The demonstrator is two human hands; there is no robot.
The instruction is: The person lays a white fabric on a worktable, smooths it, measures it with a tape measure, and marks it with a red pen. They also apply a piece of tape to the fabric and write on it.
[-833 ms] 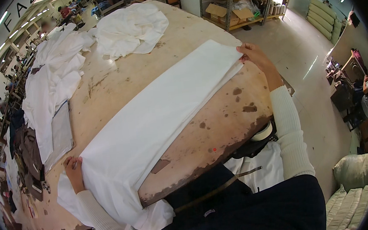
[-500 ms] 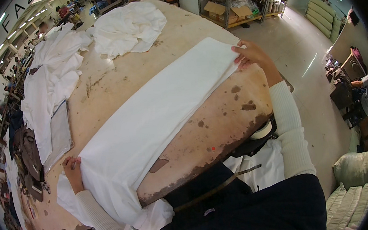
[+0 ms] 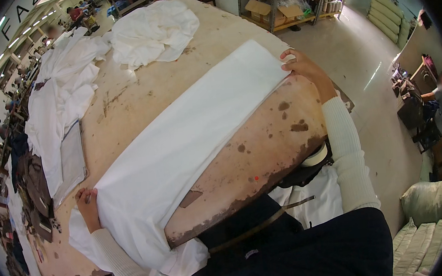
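A long folded length of white fabric (image 3: pixel 179 142) lies diagonally across the pale, stained wooden table (image 3: pixel 258 134), its bunched lower end at the front edge. My left hand (image 3: pixel 88 204) pinches the fabric's lower-left edge. At the far right end, my right hand (image 3: pixel 302 69) grips the corner between thumb and finger, other fingers lifted and bent. Beside my left hand, a flat grey sheet (image 3: pixel 68 158) lies partly under more white cloth.
Loose white cloth piles (image 3: pixel 152 33) occupy the back and left. Dark garments (image 3: pixel 37 193) lie along the left. Shelving with boxes (image 3: pixel 290 1) stands behind. A seated person (image 3: pixel 441 106) is at right, padded green rolls (image 3: pixel 429 203) below; other people sit at far left.
The fabric's far end has shifted slightly away from me across the table. My right hand has moved slightly left and changed its finger position; my left hand stays about in place.
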